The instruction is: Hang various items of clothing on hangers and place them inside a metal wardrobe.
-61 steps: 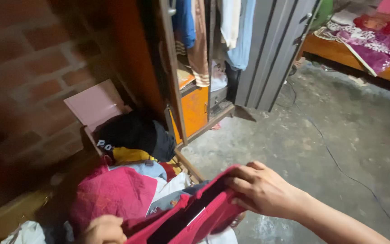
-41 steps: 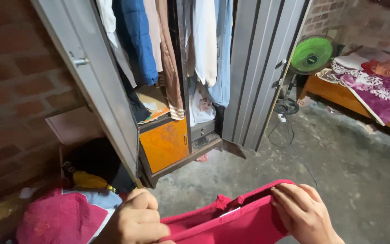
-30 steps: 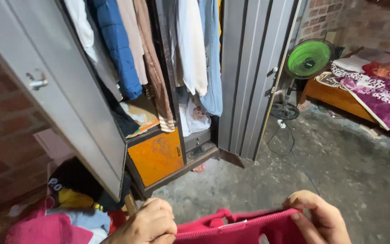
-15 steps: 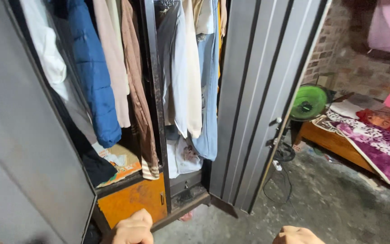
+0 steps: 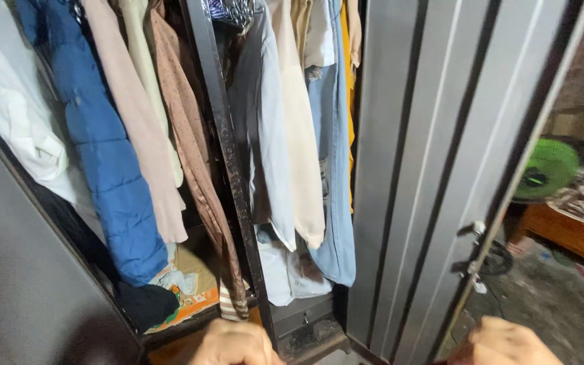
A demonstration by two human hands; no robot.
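Since half a second ago the view is tilting further up and closer into the wardrobe, and both hands are sinking to the bottom edge, with the red garment seen in the earlier frames now out of sight below the picture. Going left to right: grey wardrobe door point(image 5: 15, 284) is filling the lower left corner, swung open. Behind it a white garment point(image 5: 8, 115) is hanging, then a blue padded jacket point(image 5: 113, 176), a pale pink top point(image 5: 136, 135) and a brown dotted garment point(image 5: 190, 149), all on the left side of the dark centre post point(image 5: 228, 169). Under them a black bundle point(image 5: 147, 304) is sitting on a shelf beside a printed orange-and-white piece point(image 5: 184, 287). Left hand point(image 5: 234, 343) is showing only its knuckles at the bottom, just in front of the post; fingers are curled, cannot tell what they are gripping. Right of the post a grey shirt point(image 5: 255, 135), a cream garment point(image 5: 299, 135) and a light blue denim piece point(image 5: 336, 223) are hanging. Ribbed grey right door point(image 5: 427, 169) is standing open. Right hand point(image 5: 501, 341) is peeking in at the bottom, fingers out of view, grip cannot be told. Green fan point(image 5: 547, 169) is blurring at far right, near a wooden bed point(image 5: 569, 233).
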